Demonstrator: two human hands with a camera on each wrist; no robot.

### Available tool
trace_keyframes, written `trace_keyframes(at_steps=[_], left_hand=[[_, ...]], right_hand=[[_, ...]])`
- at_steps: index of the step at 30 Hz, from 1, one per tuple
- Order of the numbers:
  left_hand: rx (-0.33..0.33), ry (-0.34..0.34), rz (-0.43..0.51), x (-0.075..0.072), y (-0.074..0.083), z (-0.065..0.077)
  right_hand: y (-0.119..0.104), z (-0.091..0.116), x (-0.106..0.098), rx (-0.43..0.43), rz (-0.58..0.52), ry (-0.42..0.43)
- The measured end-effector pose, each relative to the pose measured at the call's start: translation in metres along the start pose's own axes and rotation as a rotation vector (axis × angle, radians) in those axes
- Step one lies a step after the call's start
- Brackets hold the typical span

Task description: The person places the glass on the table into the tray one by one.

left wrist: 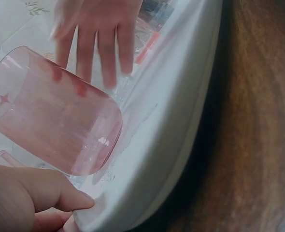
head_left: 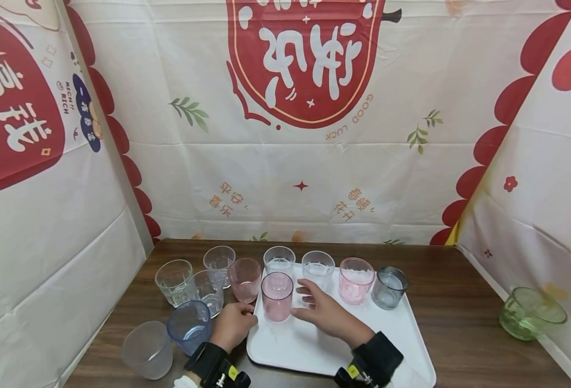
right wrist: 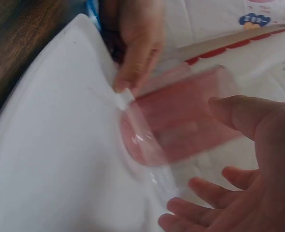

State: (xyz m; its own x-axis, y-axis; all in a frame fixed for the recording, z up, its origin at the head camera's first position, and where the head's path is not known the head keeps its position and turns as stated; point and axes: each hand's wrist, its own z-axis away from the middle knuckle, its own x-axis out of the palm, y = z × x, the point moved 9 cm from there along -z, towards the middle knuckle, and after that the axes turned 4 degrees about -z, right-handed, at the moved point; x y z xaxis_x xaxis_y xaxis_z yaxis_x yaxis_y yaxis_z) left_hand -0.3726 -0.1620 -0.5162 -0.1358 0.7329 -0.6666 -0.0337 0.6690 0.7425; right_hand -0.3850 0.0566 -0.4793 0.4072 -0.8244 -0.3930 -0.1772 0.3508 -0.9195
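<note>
Pink cup [head_left: 277, 304] stood upright on the tray [head_left: 310, 353], left side, between both hands.
Right hand [head_left: 321, 310] was just right of the cup, fingers spread and released, thumb nearest it; contact could not be told. Left hand [head_left: 233, 326] pinched the tray's left edge between thumb and fingers. Behind the cup, a row: two clear cups [head_left: 318, 269], a pale pink cup [head_left: 356, 283], a grey cup [head_left: 389, 290]. Just left of it, a second pink cup [head_left: 244, 280]. Further left on the worktop [head_left: 460, 323]: three clear glasses [head_left: 174, 284], a blue cup [head_left: 189, 326], a frosted cup [head_left: 148, 351]. Green cup [head_left: 528, 315] sat well apart, far right. Printed cloth [head_left: 300, 167] hung behind.
</note>
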Motion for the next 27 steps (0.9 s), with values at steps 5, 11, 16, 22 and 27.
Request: trace_keyframes(at_steps=[5,11,16,22,27], left_hand=[[-0.014,-0.002,-0.002,-0.002,-0.003,0.0],[-0.011,-0.006,0.012,0.0,-0.001,0.0],[0.007,0.009,-0.001,-0.001,-0.002,0.0],[0.005,0.007,-0.01,-0.002,-0.004,0.002],[0.008,-0.011,-0.004,0.0,-0.002,0.002]], right_hand=[[-0.001,0.031,-0.03,-0.015,0.032,0.005],[-0.009,0.086,-0.094,-0.121,0.098,0.092],[0.005,0.135,-0.166,-0.003,0.194,0.371],[0.037,0.196,-0.241,-0.026,0.264,0.628],[0.084,0.246,-0.293,0.182,0.231,0.839]])
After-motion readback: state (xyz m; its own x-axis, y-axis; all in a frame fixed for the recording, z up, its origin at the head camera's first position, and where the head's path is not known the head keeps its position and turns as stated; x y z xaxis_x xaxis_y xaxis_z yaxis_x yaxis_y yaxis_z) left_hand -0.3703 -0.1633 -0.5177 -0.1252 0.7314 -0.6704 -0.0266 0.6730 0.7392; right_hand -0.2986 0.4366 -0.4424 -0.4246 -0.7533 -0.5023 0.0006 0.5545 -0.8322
